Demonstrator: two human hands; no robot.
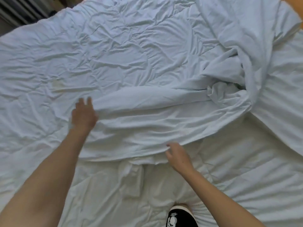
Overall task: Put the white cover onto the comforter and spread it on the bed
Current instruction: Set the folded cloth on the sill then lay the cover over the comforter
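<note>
A wrinkled white cover point(124, 51) lies spread over most of the bed, bunched into a twisted knot point(214, 92) at the right. Beneath it, nearer to me, the thicker white comforter point(246, 169) shows. My left hand point(84, 113) rests flat on the cover, fingers apart, beside a long fold. My right hand point(177, 154) hovers at the cover's near edge point(131, 158), fingers curled loosely and touching the hem; I cannot tell whether it pinches the cloth. Both forearms are bare.
A black shoe with a white print point(180, 217) stands at the bottom, against the bedding. Dark vertical slats point(21, 9) show beyond the bed's far left corner. A strip of orange-brown surface point(295, 7) is at the top right.
</note>
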